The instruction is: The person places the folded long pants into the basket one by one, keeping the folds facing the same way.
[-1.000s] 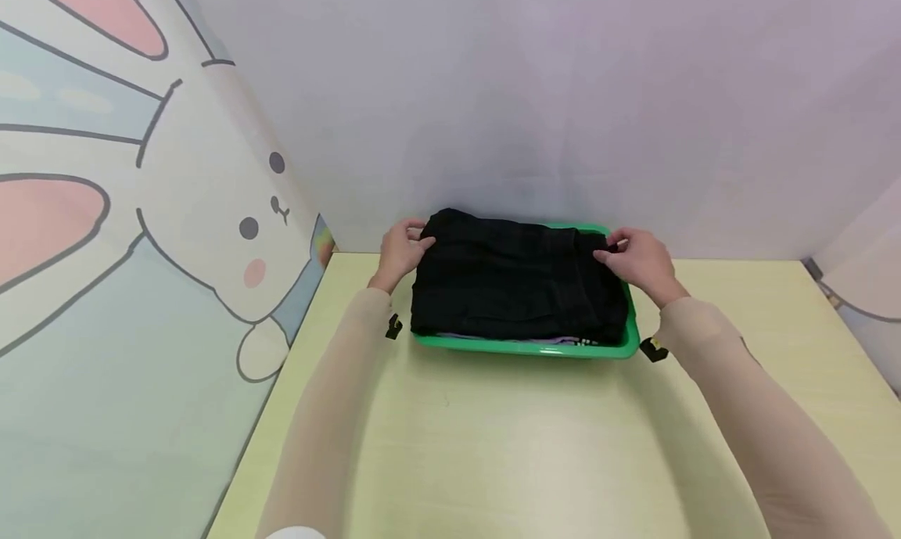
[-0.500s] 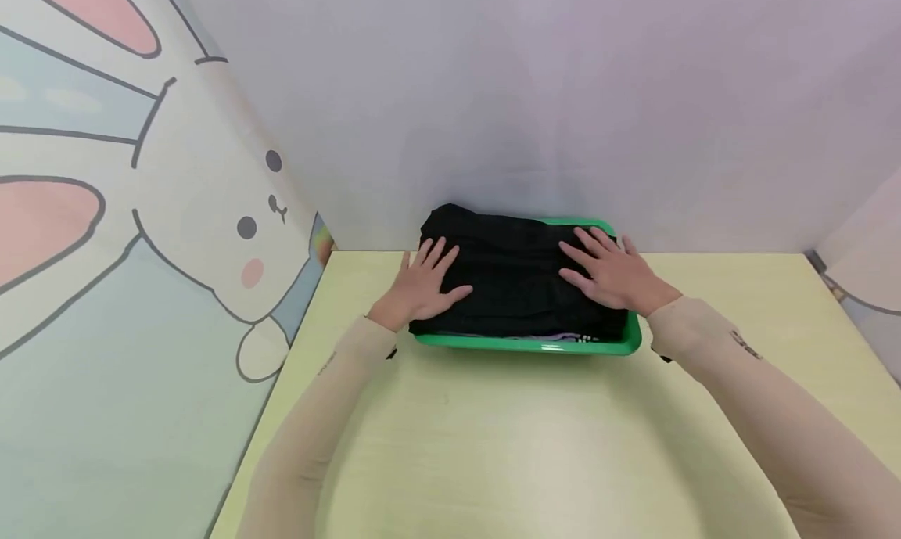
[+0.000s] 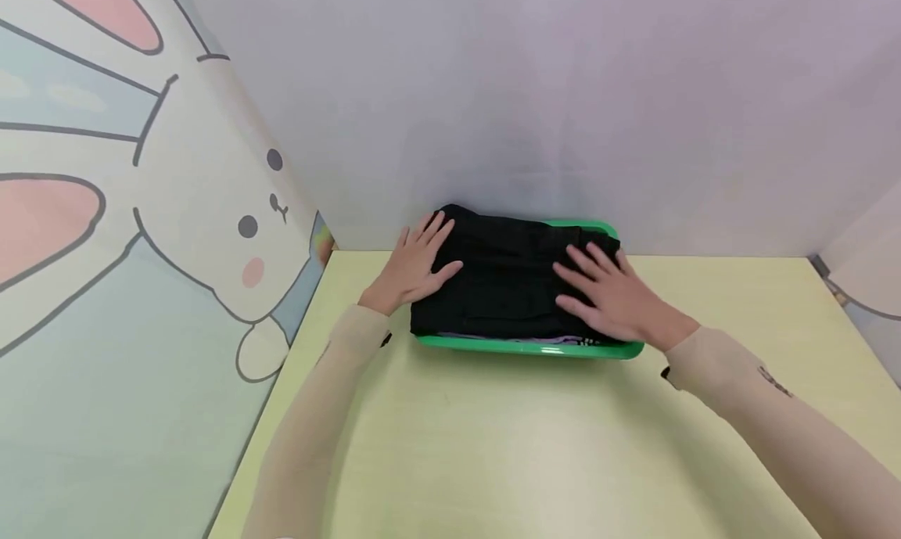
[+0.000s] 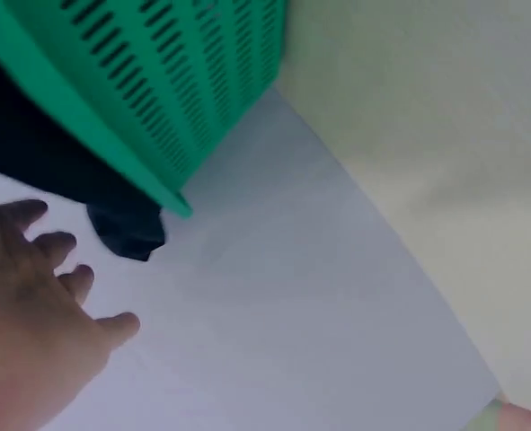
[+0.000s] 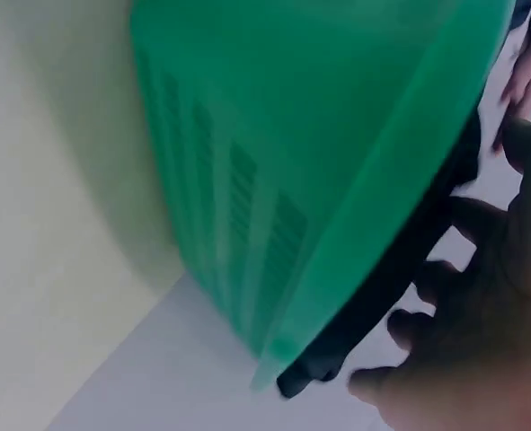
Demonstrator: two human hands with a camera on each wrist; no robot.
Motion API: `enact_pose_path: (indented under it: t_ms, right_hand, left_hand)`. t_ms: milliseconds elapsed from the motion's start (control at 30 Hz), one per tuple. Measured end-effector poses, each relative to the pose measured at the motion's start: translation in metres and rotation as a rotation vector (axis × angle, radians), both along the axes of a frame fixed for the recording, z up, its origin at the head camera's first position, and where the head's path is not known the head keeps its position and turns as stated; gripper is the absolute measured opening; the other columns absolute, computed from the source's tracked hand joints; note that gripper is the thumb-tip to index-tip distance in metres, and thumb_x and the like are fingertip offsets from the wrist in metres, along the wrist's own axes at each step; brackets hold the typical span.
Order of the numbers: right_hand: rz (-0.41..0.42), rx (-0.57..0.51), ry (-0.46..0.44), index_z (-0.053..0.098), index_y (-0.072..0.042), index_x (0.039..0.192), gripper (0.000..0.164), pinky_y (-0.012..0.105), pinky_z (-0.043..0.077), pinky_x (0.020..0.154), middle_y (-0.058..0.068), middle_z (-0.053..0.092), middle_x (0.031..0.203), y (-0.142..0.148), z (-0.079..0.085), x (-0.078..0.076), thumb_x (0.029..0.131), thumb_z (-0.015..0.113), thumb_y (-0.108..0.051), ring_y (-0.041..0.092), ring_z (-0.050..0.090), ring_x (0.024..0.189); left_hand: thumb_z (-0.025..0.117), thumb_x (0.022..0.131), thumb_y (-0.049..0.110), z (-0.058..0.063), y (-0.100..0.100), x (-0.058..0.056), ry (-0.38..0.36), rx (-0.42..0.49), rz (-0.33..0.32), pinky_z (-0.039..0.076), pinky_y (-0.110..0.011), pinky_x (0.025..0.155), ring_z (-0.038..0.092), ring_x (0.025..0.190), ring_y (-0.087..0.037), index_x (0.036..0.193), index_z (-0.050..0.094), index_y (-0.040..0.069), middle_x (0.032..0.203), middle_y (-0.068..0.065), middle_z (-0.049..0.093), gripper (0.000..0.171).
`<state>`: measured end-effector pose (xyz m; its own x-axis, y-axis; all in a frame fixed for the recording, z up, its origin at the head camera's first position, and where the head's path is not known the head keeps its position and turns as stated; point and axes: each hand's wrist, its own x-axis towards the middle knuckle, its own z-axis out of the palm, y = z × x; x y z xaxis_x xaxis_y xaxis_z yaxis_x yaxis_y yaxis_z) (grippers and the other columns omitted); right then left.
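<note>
A folded black garment [image 3: 507, 281] lies in a green basket [image 3: 521, 348], covering most of its top and bulging over the far left. Under its front edge, a strip of purple cloth [image 3: 556, 339] shows along the rim. My left hand [image 3: 414, 267], fingers spread, is over the garment's left end. At the opposite end my right hand [image 3: 608, 295] is also spread, palm down. In the left wrist view, the left hand's fingers [image 4: 54, 244] are extended just off the black cloth. The right wrist view has the right hand [image 5: 481, 314] close over the garment, beside the basket's slotted wall.
The basket stands at the back of a pale yellow table [image 3: 507, 445], close to a whitish wall covering [image 3: 563, 116]. On the left rises a panel printed with a white rabbit [image 3: 204, 171].
Both hands have let go of the garment's side edges and spread out over its top. Most recently, the left hand shifted slightly outward and away, the right slightly nearer and rightward.
</note>
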<state>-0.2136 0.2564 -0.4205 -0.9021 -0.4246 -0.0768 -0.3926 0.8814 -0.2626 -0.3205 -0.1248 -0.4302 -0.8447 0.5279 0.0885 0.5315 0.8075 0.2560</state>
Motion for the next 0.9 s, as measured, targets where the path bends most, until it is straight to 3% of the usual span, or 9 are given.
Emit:
enact_pose_path:
  t_ms: [100,200,300,400,467,567,733,900]
  right_hand:
    - [0.046,-0.008,-0.037,0.034,-0.023,0.168,0.070,0.073,0.000,0.129,0.012,0.014,0.180,-0.007,-0.007,0.024,0.111,0.040,-0.063,0.045,0.004,0.166]
    - [0.073,-0.005,-0.010,0.037,-0.023,0.167,0.068,0.071,0.003,0.130,0.010,0.019,0.179,-0.009,-0.016,0.040,0.111,0.043,-0.060,0.043,0.011,0.166]
    - [0.087,0.001,0.043,0.037,-0.024,0.167,0.066,0.068,0.005,0.131,0.008,0.021,0.179,-0.009,-0.022,0.045,0.111,0.045,-0.058,0.041,0.015,0.166]
    - [0.096,-0.032,0.055,0.037,-0.023,0.167,0.066,0.067,0.007,0.132,0.009,0.023,0.179,-0.008,-0.022,0.044,0.111,0.046,-0.057,0.040,0.016,0.166]
    - [0.085,-0.064,0.057,0.037,-0.022,0.167,0.066,0.067,0.007,0.132,0.009,0.022,0.179,-0.005,-0.019,0.041,0.111,0.046,-0.056,0.040,0.014,0.166]
    - [0.037,-0.108,0.046,0.036,-0.020,0.168,0.065,0.067,0.006,0.132,0.011,0.020,0.179,0.006,-0.015,0.040,0.112,0.046,-0.053,0.041,0.011,0.166]
    - [-0.046,-0.102,0.020,0.035,-0.015,0.168,0.067,0.072,0.004,0.129,0.016,0.017,0.179,0.029,-0.023,0.046,0.113,0.044,-0.053,0.048,0.011,0.164]
    - [-0.073,-0.133,0.040,0.035,-0.012,0.168,0.067,0.074,0.011,0.127,0.018,0.016,0.179,0.039,-0.035,0.051,0.113,0.047,-0.049,0.051,0.013,0.163]
  left_hand:
    - [0.035,0.105,0.073,-0.004,0.001,-0.011,-0.068,-0.026,-0.002,0.004,-0.064,0.134,0.000,0.169,-0.029,0.173,0.006,0.023,0.182,0.001,-0.002,0.089]
    - [0.033,0.103,0.078,-0.008,-0.004,-0.019,-0.155,-0.039,0.047,0.001,-0.064,0.133,-0.002,0.169,-0.030,0.173,0.000,0.022,0.181,0.002,-0.006,0.096]
    - [0.029,0.101,0.083,-0.010,-0.010,-0.025,-0.210,-0.030,0.097,0.000,-0.063,0.134,-0.004,0.169,-0.031,0.172,-0.004,0.024,0.181,0.001,-0.008,0.098]
    - [0.026,0.102,0.082,-0.006,-0.013,-0.021,-0.198,-0.009,0.144,0.002,-0.063,0.134,-0.003,0.169,-0.032,0.173,-0.003,0.023,0.182,-0.003,-0.004,0.097]
    - [0.026,0.103,0.081,-0.004,-0.011,-0.009,-0.158,-0.004,0.162,0.004,-0.064,0.134,-0.001,0.169,-0.033,0.173,0.000,0.022,0.182,-0.007,-0.001,0.096]
    - [0.030,0.104,0.078,-0.003,-0.001,0.022,-0.119,-0.019,0.136,0.005,-0.066,0.133,0.000,0.168,-0.034,0.173,0.005,0.020,0.182,-0.010,0.000,0.094]
    - [0.037,0.107,0.071,-0.013,0.010,0.077,-0.160,-0.077,0.060,0.005,-0.067,0.132,-0.003,0.168,-0.035,0.173,0.013,0.020,0.181,-0.011,0.000,0.087]
    - [0.042,0.108,0.064,-0.020,-0.004,0.104,-0.138,-0.043,0.075,0.008,-0.067,0.132,0.002,0.168,-0.036,0.172,0.023,0.017,0.181,-0.012,0.005,0.081]
